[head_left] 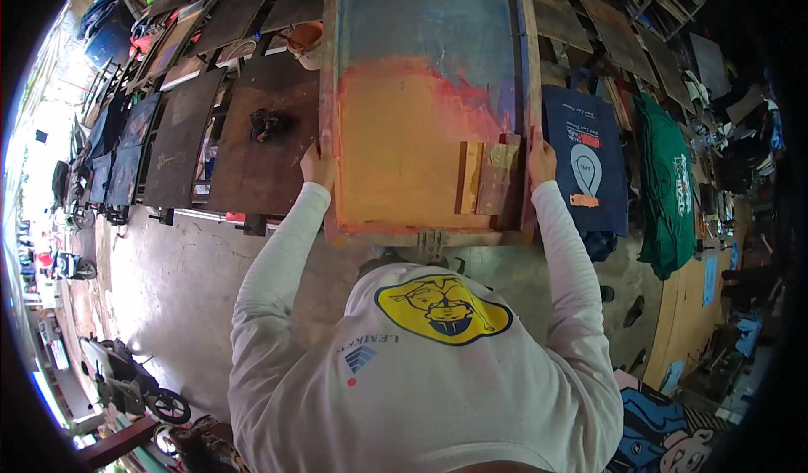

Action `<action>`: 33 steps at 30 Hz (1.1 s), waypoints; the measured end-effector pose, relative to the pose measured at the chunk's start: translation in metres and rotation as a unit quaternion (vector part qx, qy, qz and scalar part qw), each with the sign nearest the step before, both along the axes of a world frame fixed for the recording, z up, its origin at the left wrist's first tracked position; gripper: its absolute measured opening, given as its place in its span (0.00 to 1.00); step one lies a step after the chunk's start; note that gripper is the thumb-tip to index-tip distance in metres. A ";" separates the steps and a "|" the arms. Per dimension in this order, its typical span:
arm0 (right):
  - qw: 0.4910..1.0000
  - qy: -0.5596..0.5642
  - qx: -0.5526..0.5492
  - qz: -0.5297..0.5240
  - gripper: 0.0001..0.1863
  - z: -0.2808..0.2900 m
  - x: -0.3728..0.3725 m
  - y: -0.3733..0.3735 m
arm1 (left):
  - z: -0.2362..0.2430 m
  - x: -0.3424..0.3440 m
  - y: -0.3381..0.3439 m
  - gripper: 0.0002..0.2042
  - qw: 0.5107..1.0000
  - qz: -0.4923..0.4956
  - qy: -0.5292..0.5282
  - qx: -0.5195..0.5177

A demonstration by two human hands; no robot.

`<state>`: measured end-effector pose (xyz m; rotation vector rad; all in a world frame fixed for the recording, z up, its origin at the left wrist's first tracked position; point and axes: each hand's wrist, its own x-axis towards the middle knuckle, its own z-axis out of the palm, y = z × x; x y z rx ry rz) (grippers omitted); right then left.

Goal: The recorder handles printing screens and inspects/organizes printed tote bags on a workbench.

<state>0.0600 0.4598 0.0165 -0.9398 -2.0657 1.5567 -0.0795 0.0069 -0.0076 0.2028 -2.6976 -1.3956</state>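
Both my hands hold a wooden-framed printing screen (396,153) in front of my body. My left hand (318,167) is closed on its left side rail, and my right hand (542,162) grips the right one. Yellow-orange ink covers the lower part of the mesh, with a red-pink smear above it and blue-grey mesh toward the far end. Inside the frame, at the near right corner, lies an ink-stained squeegee (492,178). A metal hinge clamp (431,241) sits at the middle of the near rail. Most of my fingers are hidden by the rails.
Left of the screen, a dark cloth lump (269,124) rests on a brown printing board (252,170). To the right lie a navy printed shirt (582,166) and a green shirt (667,187). A brown pot (305,35) stands behind. Motorcycles (126,380) are parked at far left.
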 end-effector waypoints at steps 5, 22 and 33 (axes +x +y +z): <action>0.998 -0.039 0.046 0.000 0.40 0.005 -0.004 0.015 | 0.028 0.006 0.018 0.37 0.999 -0.002 0.036 0.027; 0.996 0.031 -0.056 0.060 0.37 0.005 0.013 -0.004 | 0.029 0.080 -0.004 0.31 0.994 0.080 0.042 0.058; 0.976 0.070 -0.143 0.150 0.28 0.067 0.014 -0.091 | 0.015 0.153 -0.097 0.30 0.978 0.178 0.053 0.092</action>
